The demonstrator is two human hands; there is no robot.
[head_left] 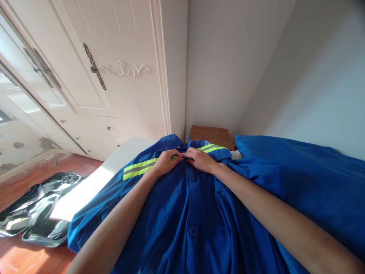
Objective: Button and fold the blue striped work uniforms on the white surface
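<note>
A blue work shirt [171, 213] with yellow-green reflective stripes lies spread in front of me, its collar end pointing away. Down its middle runs the button placket, with buttons showing below my hands. My left hand [168, 161] pinches the placket edge near the chest stripe from the left. Close beside it, my right hand [199, 159] grips the same edge from the right, thumb and fingers pressed together. The fingertips of both hands almost meet. Whatever button lies between them is hidden by the fingers.
A blue pillow [302, 171] rests at the right by the wall. Behind the shirt stands a brown wooden nightstand [211, 133]. White wardrobe doors [125, 45] fill the back left. An open black suitcase [42, 213] lies on the reddish floor [85, 163], left of the white bed surface [105, 167].
</note>
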